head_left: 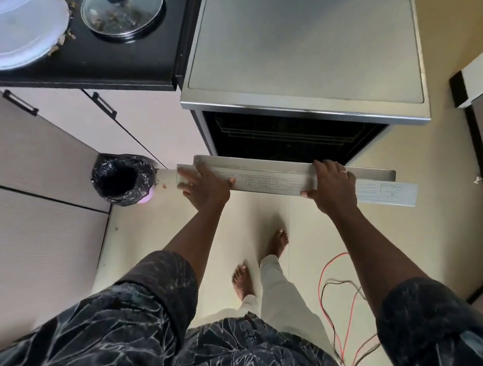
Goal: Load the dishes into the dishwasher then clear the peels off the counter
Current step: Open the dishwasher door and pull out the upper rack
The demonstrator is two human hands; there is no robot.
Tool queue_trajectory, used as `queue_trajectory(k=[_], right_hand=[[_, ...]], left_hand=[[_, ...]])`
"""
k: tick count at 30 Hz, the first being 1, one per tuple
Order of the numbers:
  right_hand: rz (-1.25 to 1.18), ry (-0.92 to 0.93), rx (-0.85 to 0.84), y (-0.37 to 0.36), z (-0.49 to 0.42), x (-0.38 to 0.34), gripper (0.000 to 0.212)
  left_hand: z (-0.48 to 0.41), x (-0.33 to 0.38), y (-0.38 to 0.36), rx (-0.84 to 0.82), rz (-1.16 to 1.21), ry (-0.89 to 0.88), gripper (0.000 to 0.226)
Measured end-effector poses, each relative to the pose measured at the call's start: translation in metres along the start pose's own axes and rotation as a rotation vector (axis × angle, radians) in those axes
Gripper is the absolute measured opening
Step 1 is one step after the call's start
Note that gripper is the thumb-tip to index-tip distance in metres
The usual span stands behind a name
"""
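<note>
Hands: left hand (205, 187) and right hand (333, 186) both grip the top edge of the partly open silver steel dishwasher door (267, 175); lower it evenly, bearing its weight. White round plates (20, 23) and glass pot lid (121, 6) sit on the black counter (114, 58).

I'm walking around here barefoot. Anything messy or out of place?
Yes. Loose red and black cables trail across the floor right of the feet. Peels lie scattered on the counter beside the plates, and a crumb lies by the bin.
</note>
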State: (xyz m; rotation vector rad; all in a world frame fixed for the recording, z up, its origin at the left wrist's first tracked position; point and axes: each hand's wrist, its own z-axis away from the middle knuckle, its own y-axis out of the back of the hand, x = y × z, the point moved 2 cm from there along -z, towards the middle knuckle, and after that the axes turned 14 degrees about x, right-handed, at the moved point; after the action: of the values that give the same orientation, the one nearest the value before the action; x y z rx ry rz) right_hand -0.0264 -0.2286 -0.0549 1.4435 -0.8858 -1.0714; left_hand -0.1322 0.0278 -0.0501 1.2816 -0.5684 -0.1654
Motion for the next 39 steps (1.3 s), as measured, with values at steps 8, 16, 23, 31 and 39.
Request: queue_trajectory(k=[8,16,23,31,39], right_hand=[[-0.02,-0.007,0.016,-0.018,0.04,0.002,0.083],[-0.006,0.019,-0.077,-0.046,0.085,0.006,0.083],[0.025,0.04,-0.093,-0.069,0.135,0.013,0.062],[0.018,0.055,-0.11,-0.107,0.19,0.019,0.055],[0.043,0.047,-0.208,-0.146,0.23,0.023,0.049]], left_hand=[[-0.008,-0.019,-0.012,-0.089,-0.201,-0.798,0.066],[0.025,-0.011,-0.037,-0.381,-0.167,-0.865,0.061],[0.07,-0.045,-0.074,-0.373,-0.236,-0.865,0.061],[0.11,-0.094,-0.105,-0.355,-0.227,-0.831,0.053],[0.142,-0.139,-0.138,-0.382,-0.219,-0.762,0.053]])
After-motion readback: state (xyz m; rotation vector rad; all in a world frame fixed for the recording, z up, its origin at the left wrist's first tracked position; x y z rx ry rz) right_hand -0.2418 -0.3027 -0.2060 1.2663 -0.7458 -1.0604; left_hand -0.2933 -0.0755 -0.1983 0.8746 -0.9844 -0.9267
